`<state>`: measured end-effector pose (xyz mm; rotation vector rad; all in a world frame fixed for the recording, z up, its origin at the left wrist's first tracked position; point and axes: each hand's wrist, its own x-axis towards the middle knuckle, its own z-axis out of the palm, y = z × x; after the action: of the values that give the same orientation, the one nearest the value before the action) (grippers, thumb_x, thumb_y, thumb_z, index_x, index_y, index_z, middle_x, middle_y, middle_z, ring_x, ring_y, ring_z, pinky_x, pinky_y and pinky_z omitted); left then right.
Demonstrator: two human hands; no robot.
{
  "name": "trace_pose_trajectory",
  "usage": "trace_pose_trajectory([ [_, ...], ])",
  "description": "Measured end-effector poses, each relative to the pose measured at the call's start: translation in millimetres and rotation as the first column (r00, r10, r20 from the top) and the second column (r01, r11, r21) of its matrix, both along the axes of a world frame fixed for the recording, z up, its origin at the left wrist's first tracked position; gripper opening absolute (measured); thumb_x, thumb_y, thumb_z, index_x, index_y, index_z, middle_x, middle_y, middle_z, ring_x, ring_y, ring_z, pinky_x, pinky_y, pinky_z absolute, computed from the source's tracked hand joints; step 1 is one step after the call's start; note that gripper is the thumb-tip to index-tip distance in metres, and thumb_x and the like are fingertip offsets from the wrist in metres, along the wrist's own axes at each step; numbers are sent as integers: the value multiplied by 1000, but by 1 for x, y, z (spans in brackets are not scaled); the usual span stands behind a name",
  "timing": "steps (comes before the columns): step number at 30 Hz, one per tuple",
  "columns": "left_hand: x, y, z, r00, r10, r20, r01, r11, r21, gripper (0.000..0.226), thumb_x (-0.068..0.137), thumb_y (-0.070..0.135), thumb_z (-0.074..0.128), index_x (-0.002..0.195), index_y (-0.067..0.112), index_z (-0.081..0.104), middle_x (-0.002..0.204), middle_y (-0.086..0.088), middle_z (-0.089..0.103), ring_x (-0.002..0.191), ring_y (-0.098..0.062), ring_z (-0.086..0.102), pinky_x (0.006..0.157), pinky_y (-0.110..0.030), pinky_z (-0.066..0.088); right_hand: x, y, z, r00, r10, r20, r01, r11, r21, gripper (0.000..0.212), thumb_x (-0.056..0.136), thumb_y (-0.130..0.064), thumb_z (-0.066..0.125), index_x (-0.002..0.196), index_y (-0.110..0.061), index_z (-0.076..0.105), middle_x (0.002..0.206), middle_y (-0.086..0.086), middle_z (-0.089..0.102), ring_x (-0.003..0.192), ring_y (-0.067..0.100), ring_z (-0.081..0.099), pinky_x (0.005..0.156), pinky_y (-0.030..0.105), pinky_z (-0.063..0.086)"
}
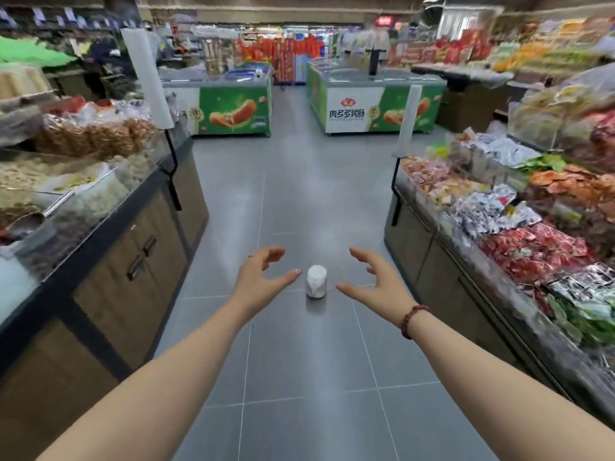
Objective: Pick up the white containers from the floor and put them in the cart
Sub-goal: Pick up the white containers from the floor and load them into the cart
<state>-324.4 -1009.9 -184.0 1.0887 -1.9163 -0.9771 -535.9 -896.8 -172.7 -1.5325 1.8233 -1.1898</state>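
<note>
Both bare arms stretch forward; the left hand (263,277) and right hand (379,284) face each other, fingers (276,252) spread, holding nothing.

On floor (299,194), between left hand (263,276) and right hand (376,281), touching neither: container (316,281). Flanking the aisle: left counter (109,261), right counter (432,261). Behind, side by side: left freezer (233,104), right freezer (366,108).

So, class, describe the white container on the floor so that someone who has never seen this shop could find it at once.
Look down the grey tiled aisle floor between the two food counters. In its middle stands a small white container, seen between the open left hand and right hand. It is the only loose object on that floor.
</note>
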Motion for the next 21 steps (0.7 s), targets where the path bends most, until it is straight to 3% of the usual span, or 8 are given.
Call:
trace_pose_trajectory([
  [6, -67, -96, -15, 997, -72, -2, 72, 996, 53, 50, 74, 29, 81, 118, 23, 57, 117, 11, 60, 112, -7, 56, 102, -26, 40, -58, -86, -10, 993, -117, 21, 116, 993, 16, 66, 76, -26, 78, 134, -21, 48, 135, -8, 48, 123, 6, 45, 100, 19, 32],
  [13, -144, -195, -61, 996, -89, 26, 84, 985, 152, 53, 73, 31, 82, 119, 30, 56, 122, 12, 57, 116, -7, 54, 103, -26, 40, -155, -193, -47, 998, -57, -29, 61, 988, 145, 72, 77, -32, 77, 139, -25, 41, 143, -6, 41, 131, 9, 39, 107, 23, 30],
  [18, -204, -267, -81, 995, -66, 81, 49, 981, 188, 60, 56, 59, 74, 110, 46, 51, 123, 14, 57, 116, -2, 53, 104, -27, 39, -243, -281, -63, 999, -39, -8, 40, 983, 179, 74, 77, -30, 77, 140, -22, 39, 144, -5, 40, 132, 10, 38, 105, 22, 29],
  [21, -242, -301, -89, 996, -36, 85, 15, 972, 233, 60, 56, 60, 72, 111, 45, 52, 125, 12, 55, 118, -3, 51, 105, -28, 39, -287, -329, -66, 1000, -3, -19, 7, 976, 217, 76, 77, -29, 77, 141, -20, 38, 145, -2, 40, 133, 12, 38, 103, 21, 28],
])
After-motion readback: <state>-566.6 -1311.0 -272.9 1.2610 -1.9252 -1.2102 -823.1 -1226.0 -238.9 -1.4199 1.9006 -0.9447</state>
